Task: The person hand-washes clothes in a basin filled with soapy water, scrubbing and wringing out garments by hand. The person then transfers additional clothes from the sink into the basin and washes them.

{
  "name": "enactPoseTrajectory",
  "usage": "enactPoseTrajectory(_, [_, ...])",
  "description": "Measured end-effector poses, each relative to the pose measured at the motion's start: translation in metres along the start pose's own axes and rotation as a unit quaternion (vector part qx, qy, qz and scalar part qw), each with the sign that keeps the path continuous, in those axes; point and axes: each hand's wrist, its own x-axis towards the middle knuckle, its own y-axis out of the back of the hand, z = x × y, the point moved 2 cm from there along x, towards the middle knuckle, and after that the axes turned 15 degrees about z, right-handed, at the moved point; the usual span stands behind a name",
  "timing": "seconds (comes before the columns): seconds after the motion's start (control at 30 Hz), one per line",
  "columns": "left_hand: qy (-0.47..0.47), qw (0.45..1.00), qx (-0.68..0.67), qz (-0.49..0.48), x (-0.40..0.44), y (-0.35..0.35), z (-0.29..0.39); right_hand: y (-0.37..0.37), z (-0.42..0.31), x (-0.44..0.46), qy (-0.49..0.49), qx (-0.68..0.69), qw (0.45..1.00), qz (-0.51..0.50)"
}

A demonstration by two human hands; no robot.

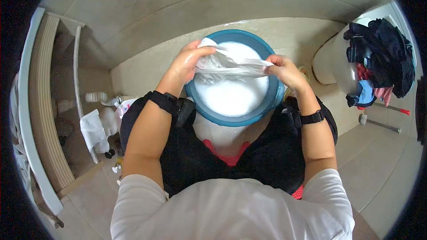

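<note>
Between my hands a wet white cloth (229, 67) is stretched above a blue basin (203, 107). White suds (235, 95) fill much of the basin. My left hand (190, 60) grips the cloth's left end, thumb laid over it, near the basin's upper left rim. At the other end, my right hand (286, 72) pinches a bunched edge over the right side of the basin. The cloth sags in folds in the middle, its lower part close to the suds. I cannot tell what kind of garment or cloth it is.
Dark and coloured clothes (382, 58) lie piled on the toilet (329, 60) at right. A red-tipped rod (393, 108) lies below them. On the left are a ribbed panel (44, 98), a pale pipe (76, 75) and a white plastic bag (94, 131). A tiled wall (213, 0) rises behind the basin.
</note>
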Motion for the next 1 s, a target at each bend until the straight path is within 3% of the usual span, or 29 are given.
enactPoseTrajectory(0.03, [-0.029, 0.997, 0.068, -0.013, -0.001, -0.001, 0.004, -0.003, -0.004, -0.004, -0.035, 0.090, 0.995, -0.019])
enactPoseTrajectory(0.07, [-0.058, 0.989, 0.137, -0.026, -0.001, -0.001, 0.004, -0.008, -0.004, -0.005, -0.036, 0.089, 0.995, -0.021])
enactPoseTrajectory(0.1, [-0.058, 0.989, 0.137, -0.026, 0.002, 0.001, 0.000, -0.012, -0.004, -0.005, 0.000, -0.028, 0.999, -0.024])
enactPoseTrajectory(0.17, [-0.211, 0.902, 0.375, -0.026, 0.004, -0.001, -0.007, -0.021, -0.005, -0.008, 0.039, -0.233, 0.971, -0.036])
enactPoseTrajectory(0.2, [-0.211, 0.902, 0.375, -0.027, 0.002, -0.001, -0.009, -0.024, 0.003, -0.007, 0.039, -0.233, 0.971, -0.036])
enactPoseTrajectory(0.27, [-0.290, 0.710, 0.640, 0.049, -0.005, 0.001, -0.012, -0.028, 0.031, 0.003, 0.096, -0.355, 0.929, 0.038])
enactPoseTrajectory(0.33, [-0.307, 0.691, 0.652, 0.055, 0.010, 0.018, -0.025, -0.015, 0.036, 0.017, 0.088, -0.307, 0.946, 0.061])
enactPoseTrajectory(0.4, [-0.269, 0.651, 0.705, 0.084, 0.018, 0.036, -0.031, 0.005, 0.018, 0.020, 0.036, -0.078, 0.976, 0.201])
enactPoseTrajectory(0.43, [-0.269, 0.651, 0.705, 0.085, 0.020, 0.040, -0.033, 0.004, 0.017, 0.023, 0.037, -0.078, 0.976, 0.201])
enactPoseTrajectory(0.5, [-0.183, 0.621, 0.761, 0.047, 0.026, 0.047, -0.036, 0.007, 0.016, 0.028, 0.067, 0.129, 0.957, 0.250])
enactPoseTrajectory(0.63, [-0.180, 0.682, 0.706, 0.057, 0.036, 0.053, -0.039, 0.011, 0.025, 0.035, -0.013, 0.277, 0.937, 0.212])
enactPoseTrajectory(0.67, [-0.067, 0.871, 0.477, 0.095, 0.032, 0.053, -0.036, 0.008, 0.021, 0.032, 0.035, 0.205, 0.954, 0.215])
enactPoseTrajectory(0.7, [0.052, 0.971, 0.199, 0.123, 0.030, 0.053, -0.038, 0.005, 0.013, 0.026, 0.082, 0.132, 0.964, 0.216])
enactPoseTrajectory(0.73, [0.053, 0.971, 0.198, 0.123, 0.032, 0.055, -0.035, 0.002, 0.007, 0.019, 0.081, 0.131, 0.964, 0.216])
enactPoseTrajectory(0.77, [0.059, 0.989, 0.103, 0.084, 0.037, 0.057, -0.031, -0.004, -0.008, 0.008, 0.157, -0.054, 0.973, 0.163])
enactPoseTrajectory(0.8, [0.063, 0.997, 0.007, 0.044, 0.034, 0.053, -0.023, -0.011, -0.016, 0.001, 0.227, -0.236, 0.939, 0.103])
enactPoseTrajectory(0.83, [0.062, 0.996, -0.024, 0.064, 0.028, 0.052, -0.018, -0.014, -0.016, -0.002, 0.227, -0.235, 0.940, 0.102])
enactPoseTrajectory(0.9, [0.024, 0.998, 0.036, 0.040, 0.023, 0.054, -0.008, -0.026, -0.008, -0.004, 0.192, -0.449, 0.869, -0.073])
enactPoseTrajectory(0.93, [-0.014, 0.995, 0.096, 0.015, 0.020, 0.053, -0.004, -0.024, 0.007, 0.003, 0.192, -0.450, 0.869, -0.073])
enactPoseTrajectory(0.97, [-0.014, 0.995, 0.095, 0.015, 0.017, 0.051, -0.001, -0.018, 0.029, 0.016, 0.230, -0.360, 0.904, -0.004])
enactPoseTrajectory(1.0, [-0.051, 0.973, 0.223, -0.030, 0.014, 0.048, 0.000, -0.015, 0.028, 0.021, 0.264, -0.265, 0.925, 0.064])
